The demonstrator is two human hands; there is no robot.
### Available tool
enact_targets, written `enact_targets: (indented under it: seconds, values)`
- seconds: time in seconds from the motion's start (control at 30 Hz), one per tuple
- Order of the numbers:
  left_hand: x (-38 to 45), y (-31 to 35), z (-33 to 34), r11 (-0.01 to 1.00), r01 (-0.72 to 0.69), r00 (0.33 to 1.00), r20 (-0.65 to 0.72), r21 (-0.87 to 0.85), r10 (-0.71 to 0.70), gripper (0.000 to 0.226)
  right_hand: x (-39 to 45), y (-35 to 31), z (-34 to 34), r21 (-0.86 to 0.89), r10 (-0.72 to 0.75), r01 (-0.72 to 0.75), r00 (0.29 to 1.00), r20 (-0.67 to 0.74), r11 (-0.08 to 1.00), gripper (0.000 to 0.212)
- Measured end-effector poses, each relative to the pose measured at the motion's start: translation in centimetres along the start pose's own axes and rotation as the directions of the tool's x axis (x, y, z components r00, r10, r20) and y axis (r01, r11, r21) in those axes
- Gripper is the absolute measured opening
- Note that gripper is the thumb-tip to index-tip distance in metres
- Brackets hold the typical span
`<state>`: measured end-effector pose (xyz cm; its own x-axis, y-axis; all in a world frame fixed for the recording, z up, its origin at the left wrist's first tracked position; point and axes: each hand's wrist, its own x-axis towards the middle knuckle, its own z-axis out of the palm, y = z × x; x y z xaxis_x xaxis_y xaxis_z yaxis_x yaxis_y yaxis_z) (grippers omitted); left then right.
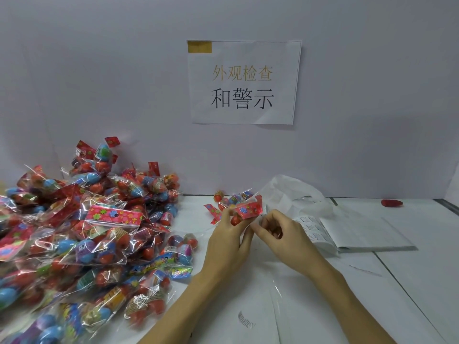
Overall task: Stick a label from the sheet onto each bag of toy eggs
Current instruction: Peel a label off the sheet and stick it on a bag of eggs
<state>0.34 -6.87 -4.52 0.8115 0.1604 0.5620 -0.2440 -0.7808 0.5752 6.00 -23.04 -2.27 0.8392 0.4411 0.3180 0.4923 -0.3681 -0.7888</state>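
Observation:
My left hand (229,240) holds a clear bag of toy eggs (244,207) with a red flowered header, lifted a little above the white table. My right hand (279,230) touches the bag's right side with pinched fingertips; whether a label sits under them is hidden. The stack of label sheets (347,234), white with small printed labels along its left edge, lies just right of my right hand. A big pile of egg bags (87,234) fills the table's left side.
A crumpled white plastic bag (293,192) lies behind the label sheets. A loose clear film with a printed label (247,319) lies near the front edge. A small red object (392,203) sits at far right. A paper sign (243,81) hangs on the back wall.

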Motion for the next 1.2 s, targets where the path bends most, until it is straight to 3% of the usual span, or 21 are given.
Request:
enact_targets:
  seconds: [0.13, 0.37, 0.67, 0.8, 0.9, 1.03, 1.1, 1.2]
  values:
    - [0.0, 0.0, 0.1, 1.0, 0.027, 0.999, 0.026, 0.016, -0.027, 0.037, 0.0, -0.3, -0.3, 0.049, 0.011, -0.013, 0.999, 0.053, 0.999, 0.021]
    - [0.3, -0.2, -0.1, 0.999, 0.015, 0.999, 0.044, 0.039, -0.017, 0.041, 0.1, -0.7, -1.6, 0.351, 0.087, -0.14, 0.983, 0.163, 0.926, 0.006]
    - [0.4, -0.2, -0.7, 1.0, 0.012, 0.997, 0.075, 0.024, -0.014, 0.039, 0.2, -0.6, -2.1, 0.471, 0.205, -0.277, 0.958, 0.2, 0.837, 0.011]
    - [1.1, -0.2, -1.6, 0.963, 0.162, 0.981, 0.145, -0.217, -0.132, 0.034, 0.8, -0.7, -2.6, 0.724, 0.393, -0.293, 0.919, 0.034, 0.624, 0.016]
    - [1.6, -0.8, -2.3, 0.904, 0.317, 0.932, 0.271, -0.287, -0.241, 0.041, 1.0, -0.5, -3.5, 0.852, 0.418, -0.24, 0.908, 0.028, 0.465, 0.022]
    - [2.3, -0.8, -3.7, 0.709, 0.488, 0.836, 0.506, -0.509, -0.213, 0.071, 0.8, -0.9, -3.2, 0.836, 0.333, -0.194, 0.943, 0.014, 0.514, 0.011]
    - [2.3, -0.5, -3.8, 0.647, 0.474, 0.868, 0.44, -0.598, -0.229, 0.065, 0.6, -1.0, -2.7, 0.805, 0.304, -0.181, 0.953, 0.001, 0.565, 0.006]
    - [2.0, -0.1, -3.8, 0.685, 0.377, 0.924, 0.306, -0.623, -0.23, 0.046, 0.6, -1.1, -2.3, 0.776, 0.344, -0.198, 0.939, -0.026, 0.598, 0.009]
